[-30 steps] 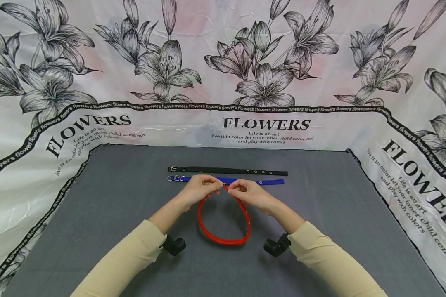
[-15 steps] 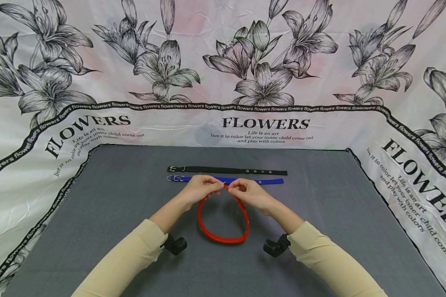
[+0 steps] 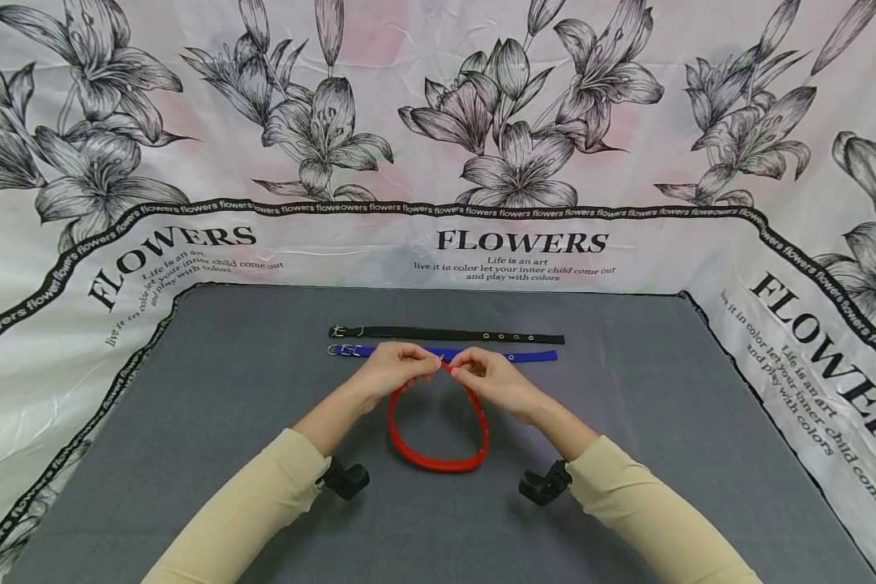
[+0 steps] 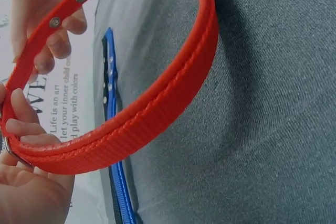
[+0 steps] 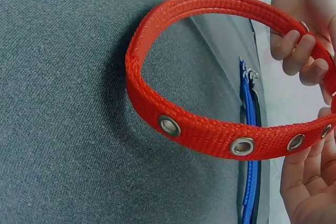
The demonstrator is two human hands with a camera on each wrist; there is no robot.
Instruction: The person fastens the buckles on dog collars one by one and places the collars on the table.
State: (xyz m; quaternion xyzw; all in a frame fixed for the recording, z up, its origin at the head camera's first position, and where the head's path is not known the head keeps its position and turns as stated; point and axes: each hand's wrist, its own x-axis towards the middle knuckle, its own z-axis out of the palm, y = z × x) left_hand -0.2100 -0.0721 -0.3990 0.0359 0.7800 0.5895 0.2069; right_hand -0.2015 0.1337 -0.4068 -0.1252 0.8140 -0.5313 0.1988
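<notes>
Left hand (image 3: pixel 392 371) and right hand (image 3: pixel 495 378), fingers curled, each pinch 1 end of the red collar (image 3: pixel 438 442), bent into a loop above the grey mat (image 3: pixel 664 422). Both forearms converge from the near edge; fingertips nearly meet. Beyond lie a blue collar (image 3: pixel 533 356) and a black collar (image 3: pixel 453 334). Backdrop cloth (image 3: pixel 438 162) reads "FLOWERS", "Life is an art".

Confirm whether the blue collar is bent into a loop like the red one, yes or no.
No: in the head view the blue collar lies flat and straight on the grey mat, while the red collar is looped.
</notes>
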